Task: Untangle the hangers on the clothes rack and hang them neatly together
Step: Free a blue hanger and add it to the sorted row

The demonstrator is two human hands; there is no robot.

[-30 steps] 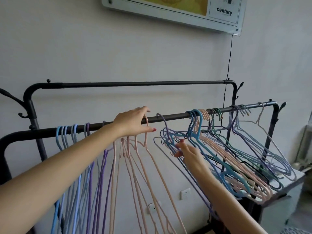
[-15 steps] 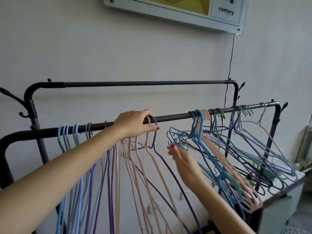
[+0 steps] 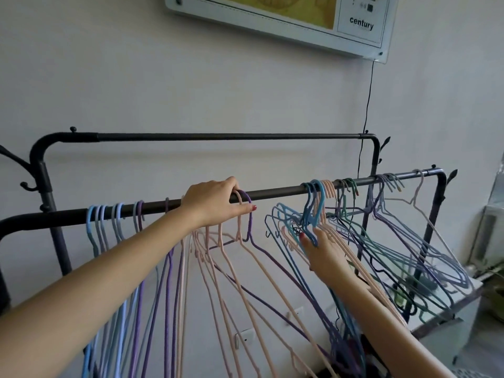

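Note:
A black clothes rack has a front rail (image 3: 275, 192) running across the view. Blue and lilac hangers (image 3: 103, 222) hang straight at its left, then pink ones (image 3: 218, 241). A purple hanger (image 3: 249, 222) hangs at the right end of that group. My left hand (image 3: 215, 203) grips the rail and the hooks of the pink and purple hangers. To the right, a tangled bunch of blue, pink, green and purple hangers (image 3: 381, 241) hangs askew. My right hand (image 3: 324, 252) reaches into it, fingers around a blue hanger (image 3: 313, 214) just below its hook.
A second, higher rail (image 3: 218, 136) runs behind, close to the wall. A framed board (image 3: 300, 17) hangs above with a black cable (image 3: 365, 118) dropping from it. A low white table (image 3: 441, 317) stands under the right end of the rack.
The purple hanger went from the tangle onto the rail beside the pink ones, under my left hand. My right hand let it go and moved right into the blue hangers.

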